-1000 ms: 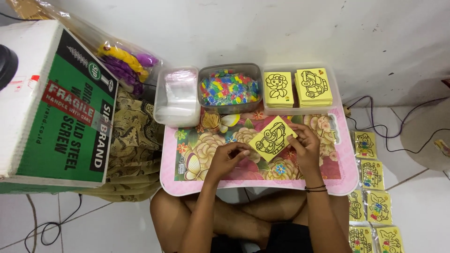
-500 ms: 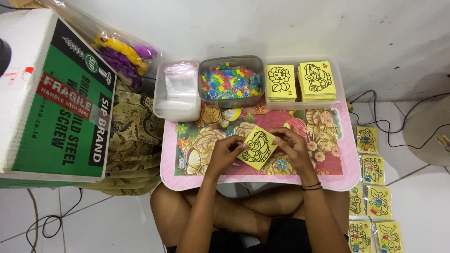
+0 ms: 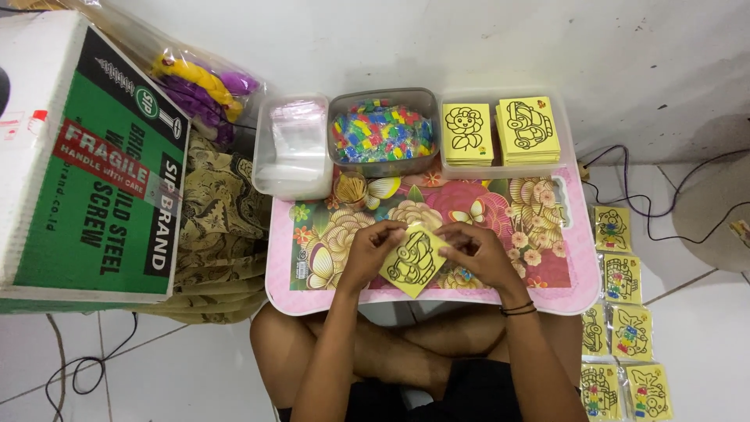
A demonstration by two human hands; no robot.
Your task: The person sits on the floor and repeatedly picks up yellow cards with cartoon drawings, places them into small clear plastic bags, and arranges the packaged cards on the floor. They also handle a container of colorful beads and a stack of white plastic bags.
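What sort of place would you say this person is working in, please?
Probably a home floor used for small craft packing. The person sits cross-legged on white tiles at a low flowered table, both hands on a yellow picture card, with tubs of cards and coloured bits lined along the wall.

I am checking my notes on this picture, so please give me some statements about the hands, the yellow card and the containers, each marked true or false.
1. Both the left hand and the right hand hold one yellow card. True.
2. The card shows a flower drawing. False: it shows a car; the flower is on a stack in the clear tray.
3. The middle container holds colourful small pieces. True.
4. The table is plain white. False: it is pink-rimmed with a flower print.
5. Finished cards lie on the floor, right of the table. True.
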